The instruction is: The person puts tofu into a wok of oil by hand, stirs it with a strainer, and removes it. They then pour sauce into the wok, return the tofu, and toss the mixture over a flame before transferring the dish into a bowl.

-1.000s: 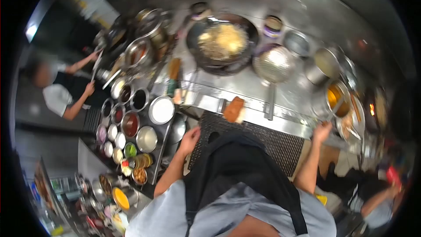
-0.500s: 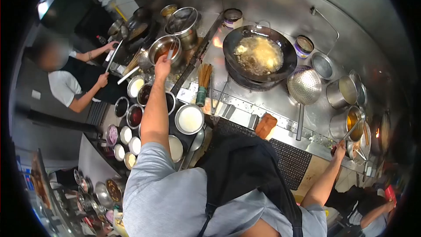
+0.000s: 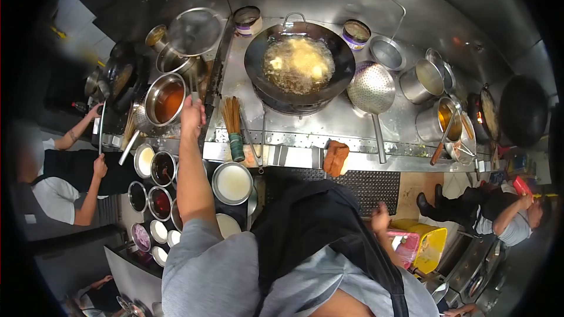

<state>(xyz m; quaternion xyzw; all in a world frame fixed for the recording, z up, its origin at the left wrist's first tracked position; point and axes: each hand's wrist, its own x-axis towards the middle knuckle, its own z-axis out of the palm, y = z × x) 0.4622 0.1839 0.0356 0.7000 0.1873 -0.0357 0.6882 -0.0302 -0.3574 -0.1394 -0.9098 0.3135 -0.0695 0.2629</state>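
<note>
I have my left hand (image 3: pixel 192 114) stretched out to the left of the wok (image 3: pixel 299 69), with its fingers closed around a thin metal handle (image 3: pixel 192 89) that rises from the pot of orange-red sauce (image 3: pixel 165 99); the handle's lower end dips toward that pot, though I cannot tell what sits on the end of it. The pot stands well left of the wok, just past the bundle of bamboo sticks (image 3: pixel 233 120) that stands upright between them. My right hand (image 3: pixel 380 218) hangs low, well below the wok and beside my dark apron (image 3: pixel 320 223), fingers loosely spread and holding nothing. The wok itself is full of pale, bubbling food. Just right of it lies a perforated strainer (image 3: pixel 371 88), handle pointing toward me. Below and left of the wok are round bowls of sauces (image 3: pixel 161 168). Farther left, another person's hand (image 3: pixel 100 166) is raised.
</note>
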